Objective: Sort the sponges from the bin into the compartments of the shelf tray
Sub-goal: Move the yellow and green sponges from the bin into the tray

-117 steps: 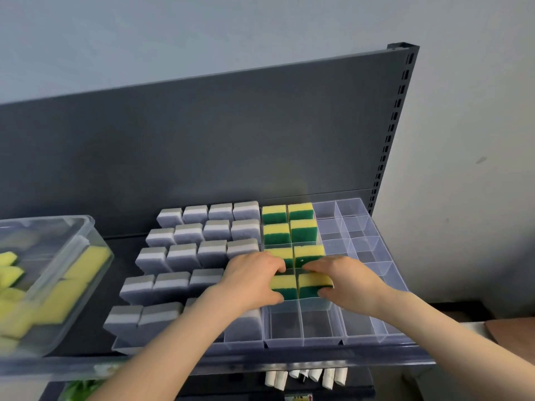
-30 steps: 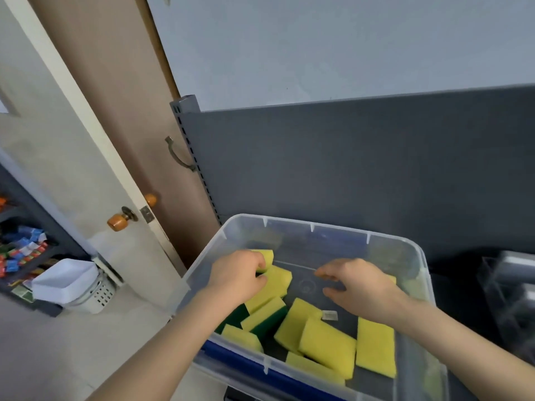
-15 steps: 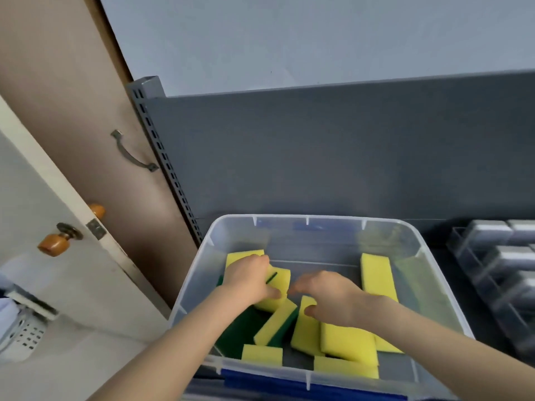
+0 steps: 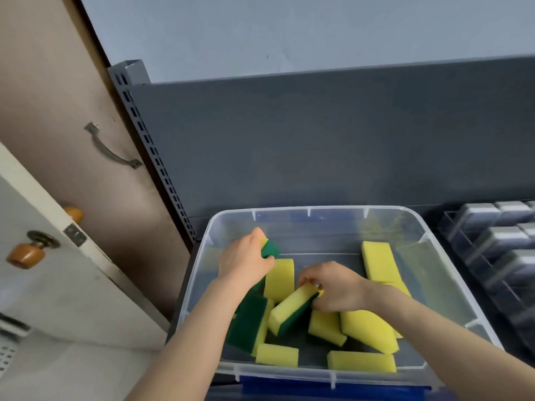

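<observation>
A clear plastic bin (image 4: 451,256) holds several yellow-and-green sponges. My left hand (image 4: 243,260) grips one sponge (image 4: 269,248) near the bin's back left, lifted off the pile with its green side showing. My right hand (image 4: 333,286) pinches the upper end of a tilted sponge (image 4: 289,312) in the bin's middle. More sponges lie loose around them, among them a yellow one (image 4: 376,261) leaning at the right. The shelf tray (image 4: 469,250) shows at the far right edge, its compartments holding grey sponges (image 4: 503,240).
A dark grey shelf back panel (image 4: 318,140) rises behind the bin. A perforated upright post (image 4: 150,146) stands at its left. Farther left are a brown door with a metal handle (image 4: 111,147) and a white door with an orange knob (image 4: 24,253).
Earlier both hands were at the tray's green-yellow sponges. The view then swung left to the bin. Since half a second ago my left hand has lifted a sponge and my right has pinched another.
</observation>
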### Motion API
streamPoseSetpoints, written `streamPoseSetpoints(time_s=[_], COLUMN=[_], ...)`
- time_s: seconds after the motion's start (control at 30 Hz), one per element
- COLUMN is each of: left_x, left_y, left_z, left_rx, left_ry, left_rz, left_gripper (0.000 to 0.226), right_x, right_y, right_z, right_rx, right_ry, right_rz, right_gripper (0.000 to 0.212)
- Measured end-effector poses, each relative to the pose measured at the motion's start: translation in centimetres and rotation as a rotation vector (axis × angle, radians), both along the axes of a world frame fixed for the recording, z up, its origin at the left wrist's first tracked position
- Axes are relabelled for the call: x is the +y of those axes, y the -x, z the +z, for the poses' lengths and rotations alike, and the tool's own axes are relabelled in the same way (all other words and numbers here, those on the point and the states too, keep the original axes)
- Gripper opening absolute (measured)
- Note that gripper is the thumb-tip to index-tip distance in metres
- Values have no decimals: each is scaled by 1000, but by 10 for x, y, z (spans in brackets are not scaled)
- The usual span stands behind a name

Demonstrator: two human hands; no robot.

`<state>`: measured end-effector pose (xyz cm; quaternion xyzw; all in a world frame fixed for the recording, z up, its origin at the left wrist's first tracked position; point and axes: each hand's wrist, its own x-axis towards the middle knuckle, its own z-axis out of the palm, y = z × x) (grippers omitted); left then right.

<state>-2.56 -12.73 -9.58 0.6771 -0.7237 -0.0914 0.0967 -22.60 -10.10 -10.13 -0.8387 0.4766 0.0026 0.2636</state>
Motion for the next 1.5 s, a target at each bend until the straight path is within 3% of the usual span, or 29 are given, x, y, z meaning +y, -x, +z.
streamPoseSetpoints(time_s=[0.27,0.47,0.87,1.03,1.23,1.37,1.5], left_x=[-3,-7,-2,1,13,34,58], left_y=[1,2,3,8,54,110,172], left_z=[5,4,0,9,48,72,88], left_rx=[105,81,96,150,229,235,236], left_ry=[123,168,88,76,229,290,308], left_rz=[-6,13,-2,17,-47,-151,-228], left_gripper=[35,22,35,37,35,31,29], right_x=[-10,-10,-9,1,32,61,93], right_y=[15,23,35,53,107,156,214], right_z=[14,8,17,35,63,81,98], right_rx=[-271,-275,-345,-276,-294,-298,-277], right_ry=[5,164,206,350,471,523,569], right_rz=[-182,-273,-405,-419,-519,-539,-576], right_gripper=[28,31,26,20,20,36,37])
